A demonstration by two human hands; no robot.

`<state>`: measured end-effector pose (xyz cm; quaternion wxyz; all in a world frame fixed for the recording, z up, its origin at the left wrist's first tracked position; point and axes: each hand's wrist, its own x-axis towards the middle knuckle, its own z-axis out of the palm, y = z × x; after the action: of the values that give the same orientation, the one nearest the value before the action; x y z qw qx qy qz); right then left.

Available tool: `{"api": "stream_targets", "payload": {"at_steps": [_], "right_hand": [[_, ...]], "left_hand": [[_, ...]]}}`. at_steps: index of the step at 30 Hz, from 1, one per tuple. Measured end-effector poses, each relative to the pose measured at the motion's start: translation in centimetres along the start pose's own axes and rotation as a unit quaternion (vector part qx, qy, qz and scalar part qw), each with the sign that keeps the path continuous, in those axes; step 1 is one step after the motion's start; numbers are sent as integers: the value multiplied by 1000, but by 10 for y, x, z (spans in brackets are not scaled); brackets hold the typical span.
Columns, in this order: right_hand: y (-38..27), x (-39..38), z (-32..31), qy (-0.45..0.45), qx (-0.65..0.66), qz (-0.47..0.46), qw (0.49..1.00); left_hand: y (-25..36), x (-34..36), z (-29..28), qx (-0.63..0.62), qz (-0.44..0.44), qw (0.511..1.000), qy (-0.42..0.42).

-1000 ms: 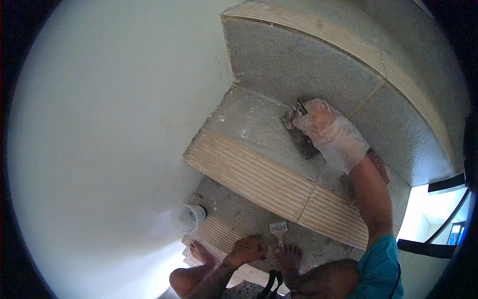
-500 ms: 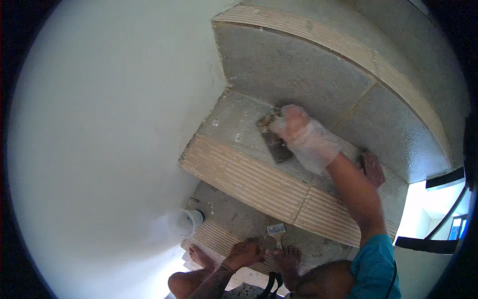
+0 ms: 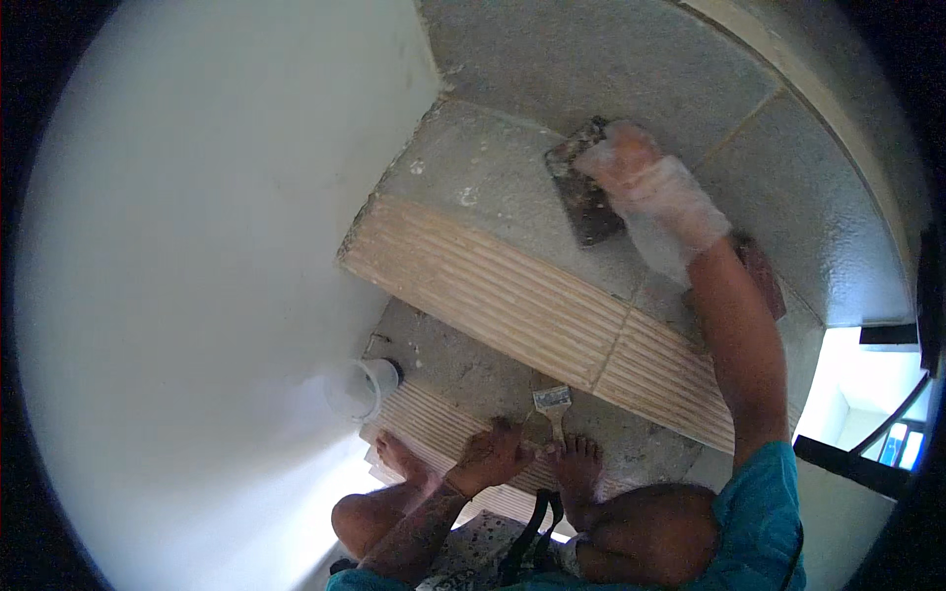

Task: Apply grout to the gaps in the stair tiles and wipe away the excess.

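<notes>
My right hand (image 3: 650, 187), in a translucent plastic glove, grips a dark, grimy flat rectangular tool (image 3: 586, 212) on the grey step tile (image 3: 483, 167), close to the riser. A reddish block (image 3: 761, 271) sits partly behind my right forearm on that step. Down by my bare feet, my left hand (image 3: 493, 455) has curled fingers; whatever they hold is hard to make out. A paintbrush (image 3: 552, 399) with a pale head lies just beside that hand and my toes.
A white wall (image 3: 197, 246) rises on the left, with a translucent bucket (image 3: 365, 389) against it. Curved stairs have ribbed beige nosing strips (image 3: 473, 286) and a tiled riser (image 3: 611, 69). At the right are dark bars (image 3: 847, 468) beside a bright opening.
My gloved right hand and the flat tool moved left along the step, then back right. The whole scene has shifted upward in the picture over the last half second.
</notes>
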<state>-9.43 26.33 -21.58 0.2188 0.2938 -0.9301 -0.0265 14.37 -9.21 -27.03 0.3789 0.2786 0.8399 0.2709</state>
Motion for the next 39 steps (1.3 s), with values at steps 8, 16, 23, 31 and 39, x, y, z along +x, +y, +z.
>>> {"api": "stream_targets", "payload": {"at_steps": [8,16,23,31,39], "right_hand": [[-75,66,-63,-104,98,178,974],[-56,69,-71,-89,258,254,928],[-30,3,-24,173,527,255,792],[-109,55,-114,-148,16,-13,989],[-111,76,-100,-29,83,-61,994]], "left_hand": [[-12,-13,-1,-40,-5,999,6],[-3,-10,7,-14,-4,1000,23],[-12,2,23,8,34,995,94],[-21,-9,23,102,45,993,40],[-16,-7,30,50,112,973,195]]}}
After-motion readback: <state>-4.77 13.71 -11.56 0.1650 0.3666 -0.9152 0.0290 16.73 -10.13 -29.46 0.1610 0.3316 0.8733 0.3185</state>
